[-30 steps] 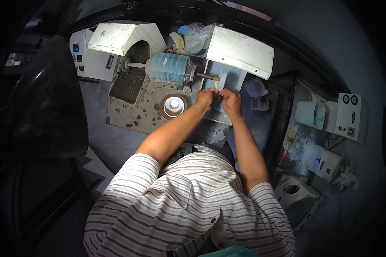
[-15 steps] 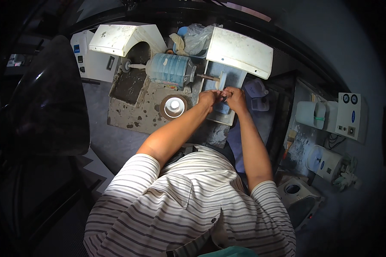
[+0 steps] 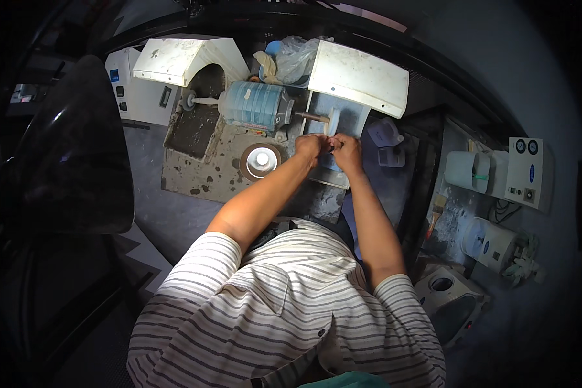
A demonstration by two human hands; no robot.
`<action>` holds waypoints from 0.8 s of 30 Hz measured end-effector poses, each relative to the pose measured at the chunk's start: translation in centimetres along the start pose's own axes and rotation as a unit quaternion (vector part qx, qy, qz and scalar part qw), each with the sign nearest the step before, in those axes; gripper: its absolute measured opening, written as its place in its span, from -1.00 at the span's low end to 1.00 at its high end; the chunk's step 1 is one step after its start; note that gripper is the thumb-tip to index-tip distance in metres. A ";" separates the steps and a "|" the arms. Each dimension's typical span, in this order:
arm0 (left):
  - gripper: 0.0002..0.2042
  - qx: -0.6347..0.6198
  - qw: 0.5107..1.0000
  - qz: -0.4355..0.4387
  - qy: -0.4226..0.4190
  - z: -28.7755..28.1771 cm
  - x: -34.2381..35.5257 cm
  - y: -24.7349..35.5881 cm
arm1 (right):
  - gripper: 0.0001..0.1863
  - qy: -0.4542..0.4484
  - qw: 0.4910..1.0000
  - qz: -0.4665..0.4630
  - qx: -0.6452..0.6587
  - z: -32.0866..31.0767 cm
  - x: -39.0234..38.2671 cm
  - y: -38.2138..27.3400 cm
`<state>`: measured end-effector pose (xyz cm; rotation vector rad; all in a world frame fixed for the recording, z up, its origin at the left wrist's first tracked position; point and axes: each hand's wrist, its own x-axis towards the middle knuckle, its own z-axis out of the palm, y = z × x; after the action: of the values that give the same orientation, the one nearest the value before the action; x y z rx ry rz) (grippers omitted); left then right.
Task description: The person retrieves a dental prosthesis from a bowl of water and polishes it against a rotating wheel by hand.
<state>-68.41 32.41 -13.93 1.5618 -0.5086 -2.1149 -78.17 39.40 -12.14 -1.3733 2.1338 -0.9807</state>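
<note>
Left hand (image 3: 310, 148) and right hand (image 3: 348, 154) pinch a small darkish piece (image 3: 332, 146), mostly hidden, between curled fingers, just beside the pale round buffing wheel (image 3: 334, 120). Probably light, stiff; best gripped by its edges.

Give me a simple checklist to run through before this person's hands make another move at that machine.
1. Both hands visible: ok; left hand and right hand meet above the right-hand tray.
2. Hands gloved: not ok; both are bare.
3. Hands clear of the pale wheel: cannot tell; they are close beside it, and any contact is hidden.
4. Held piece identified: cannot tell; the hands mostly cover whatever is between them.
5. Wheel stopped: cannot tell from a still picture.
6. White hood present: ok; it stands over the tray's far end.
</note>
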 end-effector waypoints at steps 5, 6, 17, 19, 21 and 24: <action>-0.93 0.016 0.997 0.060 -0.047 -0.8 -0.3 -0.1 | -0.90 0.049 0.997 -0.017 -0.050 1.2 -1.4 -0.9; -0.94 0.027 0.994 0.084 -0.063 -0.9 -0.4 -0.2 | -0.89 0.082 0.996 -0.028 -0.028 1.3 -1.7 -1.1; -0.95 0.009 0.987 0.147 -0.066 -0.8 -1.0 -1.0 | -0.83 0.117 0.993 -0.024 0.017 0.8 -2.2 -1.0; -0.95 -0.014 0.989 0.131 -0.061 -0.7 -0.9 -1.0 | -0.80 0.100 0.992 -0.057 -0.044 1.0 -1.9 -0.5; -0.97 -0.051 0.992 0.098 -0.056 -0.9 -0.7 -0.8 | -0.87 0.124 0.989 -0.080 -0.023 1.4 -1.9 -0.7; -0.98 -0.067 0.991 0.106 -0.056 -1.3 -0.3 -0.6 | -0.92 0.144 0.985 -0.091 -0.006 1.7 -1.9 -1.3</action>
<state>-67.20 33.00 -14.37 1.2625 -0.5320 -2.0364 -75.43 40.22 -12.33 -1.5333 2.2492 -1.3111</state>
